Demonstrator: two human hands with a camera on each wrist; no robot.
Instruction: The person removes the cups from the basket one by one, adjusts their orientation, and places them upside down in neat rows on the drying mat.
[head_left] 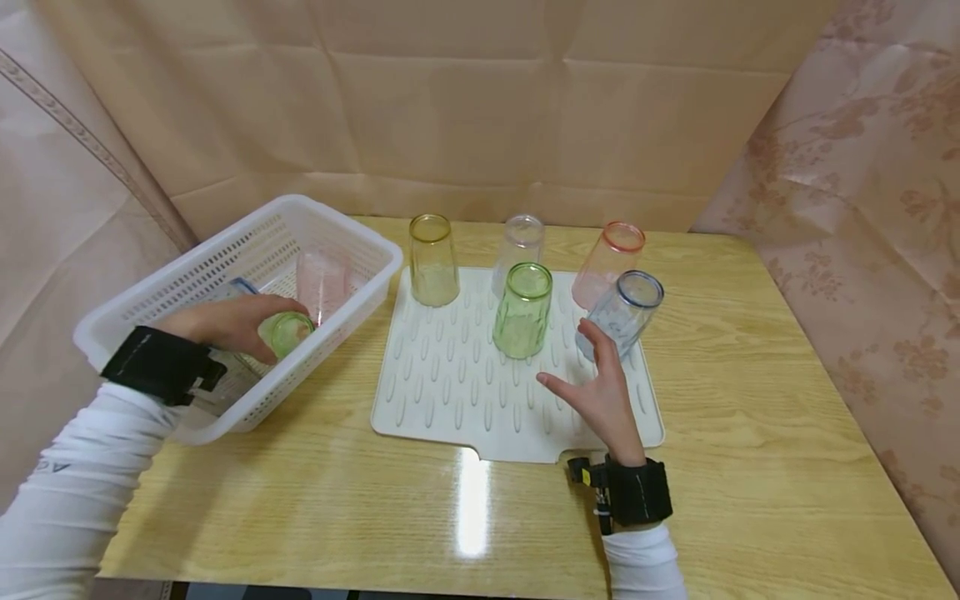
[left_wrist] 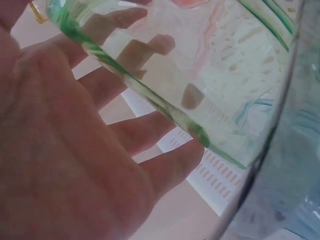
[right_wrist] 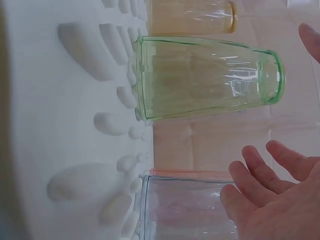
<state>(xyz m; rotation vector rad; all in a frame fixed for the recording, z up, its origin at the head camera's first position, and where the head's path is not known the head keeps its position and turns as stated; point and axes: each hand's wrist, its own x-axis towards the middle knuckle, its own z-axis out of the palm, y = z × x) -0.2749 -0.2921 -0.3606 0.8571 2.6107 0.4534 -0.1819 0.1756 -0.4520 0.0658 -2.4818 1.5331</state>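
Observation:
Inside the white basket, my left hand (head_left: 232,323) grips a green-tinted glass (head_left: 288,333). The left wrist view shows its fingers (left_wrist: 170,172) lying along the glass's side. My right hand (head_left: 600,392) is held over the front right of the white drying mat (head_left: 427,400), thumb and fingers spread, holding nothing. Its fingertips are close to a blue-rimmed glass (head_left: 622,312). Left of that, another green glass (head_left: 522,321) stands upside down on the mat. Behind stand a yellow glass (head_left: 433,271), a clear glass (head_left: 520,242) and a red-tinted glass (head_left: 606,267).
The slotted basket (head_left: 360,225) stands at the left of the wooden table (head_left: 765,400). A pink glass (head_left: 321,283) lies in it, and a blue rim (head_left: 243,286) shows behind my left hand. A beige cloth (head_left: 450,108) hangs behind the table.

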